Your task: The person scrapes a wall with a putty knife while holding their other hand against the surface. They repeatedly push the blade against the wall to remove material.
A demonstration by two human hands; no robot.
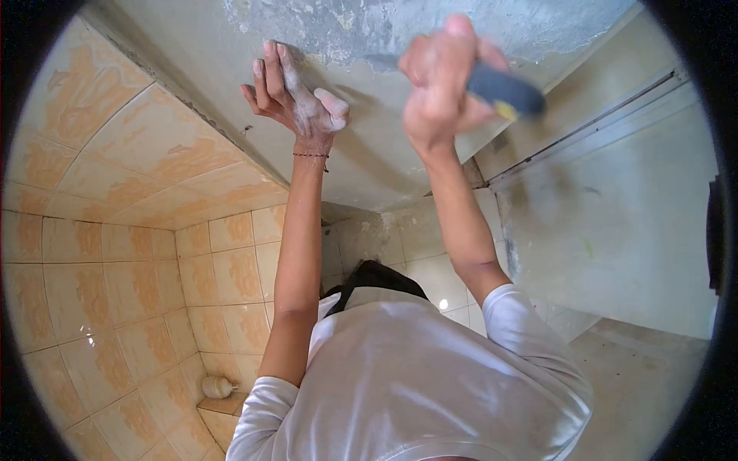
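Observation:
Dusted with white powder, my left hand (300, 96) rests with fingers spread against the grey-green wall (369, 154), just below a rough, scraped patch (330, 31). Nothing is held in it. My right hand (446, 84) is wrapped round a tool with a thick dark handle (507, 91) that has a yellow mark. Motion blurs this hand and the tool. A thin dark part of the tool reaches left from the fist toward the scraped patch, but its tip is too blurred to make out.
Orange-and-cream tiles (92, 269) cover the wall at left, with a small corner shelf (223, 402) holding a whitish round object (218, 386). A pale door-like panel (607, 223) stands at right. Pale floor tiles (438, 276) show beyond my body.

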